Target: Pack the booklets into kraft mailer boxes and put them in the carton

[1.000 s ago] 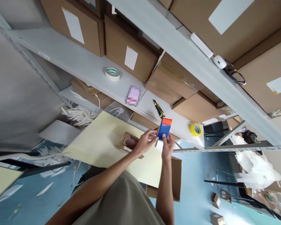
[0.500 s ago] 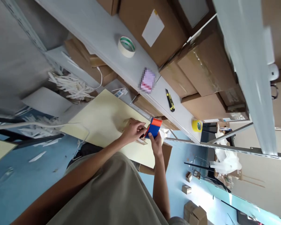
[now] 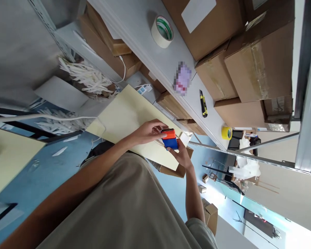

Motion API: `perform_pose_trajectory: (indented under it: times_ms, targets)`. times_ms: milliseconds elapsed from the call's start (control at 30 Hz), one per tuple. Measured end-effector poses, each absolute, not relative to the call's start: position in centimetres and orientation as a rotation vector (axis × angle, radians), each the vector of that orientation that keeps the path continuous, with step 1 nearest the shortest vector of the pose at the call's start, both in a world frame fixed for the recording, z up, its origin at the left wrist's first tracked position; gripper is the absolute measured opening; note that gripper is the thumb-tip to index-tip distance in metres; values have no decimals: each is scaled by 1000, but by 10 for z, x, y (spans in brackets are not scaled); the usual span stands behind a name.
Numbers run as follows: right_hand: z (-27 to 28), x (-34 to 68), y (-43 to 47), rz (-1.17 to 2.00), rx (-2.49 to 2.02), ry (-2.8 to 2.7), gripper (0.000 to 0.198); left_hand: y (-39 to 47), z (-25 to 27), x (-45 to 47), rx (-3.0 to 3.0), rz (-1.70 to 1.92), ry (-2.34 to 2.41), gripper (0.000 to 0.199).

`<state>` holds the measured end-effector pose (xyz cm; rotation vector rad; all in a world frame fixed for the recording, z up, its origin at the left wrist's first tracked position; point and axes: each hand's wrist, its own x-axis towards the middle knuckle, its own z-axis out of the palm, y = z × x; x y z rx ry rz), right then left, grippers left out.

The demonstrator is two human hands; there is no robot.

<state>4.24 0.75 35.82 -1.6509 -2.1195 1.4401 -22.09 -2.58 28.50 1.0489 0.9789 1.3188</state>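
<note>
Blue-and-orange case (image 3: 170,142): held between both hands

Orange end is pinched narrowly by the left hand (image 3: 150,131), thumb laid over it. Blue end is gripped by the right hand (image 3: 181,154). Case is located immediately right of the left hand; neither hand is judged nearer. Long axis appears directed away from the body. Worktop (image 3: 124,103) is extended leftward past the left hand; its right edge is noted near the right hand, shelf (image 3: 193,98) beyond.

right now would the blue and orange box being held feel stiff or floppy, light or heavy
The blue-and-orange box is probably stiff, as its edges look straight. It is likely light: the left hand and right hand appear just to pinch it.
</note>
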Motion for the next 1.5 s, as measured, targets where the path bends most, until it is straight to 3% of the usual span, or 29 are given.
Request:
perform_pose_trajectory:
  times_ms: [267, 900, 1167, 1367, 1500]
  targets:
    - [379, 27, -19, 1098, -1801, -2295, 48, -56, 305, -240, 1401, 1422, 1181, 26]
    - [383, 12, -55, 759, -1778, -2461, 52, -93, 310, -257, 1597, 1351, 1312, 30]
    - [352, 7, -75, 1022, -1947, -2376, 54, -103, 272, -252, 1302, 1158, 1233, 41]
    - [352, 20, -76, 1282, -1973, -2461, 42, -103, 239, -252, 853, 815, 1027, 65]
    - [363, 28, -60, 1455, -1967, -2518, 47, -96, 224, -237, 563, 758, 941, 62]
